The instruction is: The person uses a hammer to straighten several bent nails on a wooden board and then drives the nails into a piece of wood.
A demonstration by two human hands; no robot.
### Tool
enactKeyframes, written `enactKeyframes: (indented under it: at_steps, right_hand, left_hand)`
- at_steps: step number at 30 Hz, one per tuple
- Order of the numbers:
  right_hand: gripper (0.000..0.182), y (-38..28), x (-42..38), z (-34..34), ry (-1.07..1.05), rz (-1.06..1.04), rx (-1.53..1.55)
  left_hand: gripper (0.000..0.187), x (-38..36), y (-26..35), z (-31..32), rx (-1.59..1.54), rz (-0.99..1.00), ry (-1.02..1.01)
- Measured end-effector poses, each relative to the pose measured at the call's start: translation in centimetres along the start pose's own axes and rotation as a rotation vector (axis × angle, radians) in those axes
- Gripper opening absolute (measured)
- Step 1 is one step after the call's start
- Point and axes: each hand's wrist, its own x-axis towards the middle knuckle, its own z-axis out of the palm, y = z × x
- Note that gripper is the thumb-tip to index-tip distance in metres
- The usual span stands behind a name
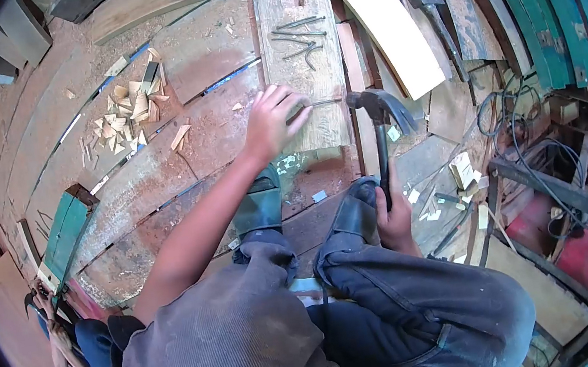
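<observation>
My left hand (274, 121) is closed, its fingertips pinching a nail (328, 102) that lies sideways over a worn wooden block (324, 129). My right hand (394, 221) is wrapped round the black handle of a claw hammer (381, 142). The hammer's striking face is close to the outer end of the nail, just past the block's right edge, and its claw points right. Farther up on the same block lie several loose nails (300, 33), some of them bent.
Wood chips (128, 110) are heaped on the plank floor at left, near a teal-painted timber (70, 231). A pale board (389, 30) and a hatchet (438, 20) lie at right, with cables (511, 114) beyond. Another person's hand (58, 341) shows at lower left.
</observation>
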Motion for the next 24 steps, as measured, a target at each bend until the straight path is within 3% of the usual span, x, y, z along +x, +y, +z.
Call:
enactKeyframes:
  at_steps: [1,11,14,18,19,23,24]
  right_hand:
    - [0.057,0.3,0.6,0.5,0.032,-0.122,-0.036]
    - [0.053,-0.4,0.8,0.2,-0.020,-0.271,-0.055]
    - [0.053,-0.7,1.4,-0.1,-0.272,0.021,-0.118]
    - [0.053,-1.5,1.7,0.1,0.038,-0.215,-0.052]
    - [0.051,-1.7,1.0,-0.6,-0.023,-0.049,-0.014]
    - [0.054,0.2,0.6,-0.3,0.053,-0.165,-0.037]
    - [0.055,0.4,0.9,-0.1,-0.022,-0.172,-0.075]
  left_hand:
    - [0.014,0.0,-0.1,-0.1,-0.009,-0.002,-0.008]
    - [0.014,0.0,-0.8,-0.5,-0.161,-0.005,-0.024]
    - [0.014,0.1,-0.7,-0.5,-0.161,0.007,-0.009]
    - [0.014,0.1,-0.6,-0.6,-0.200,-0.022,-0.031]
    - [0.014,-0.3,-0.6,-0.6,-0.192,-0.023,-0.035]
    - [0.015,0.0,-0.7,-0.3,-0.189,-0.013,-0.025]
    - [0.015,0.0,-0.8,-0.3,-0.192,-0.012,-0.022]
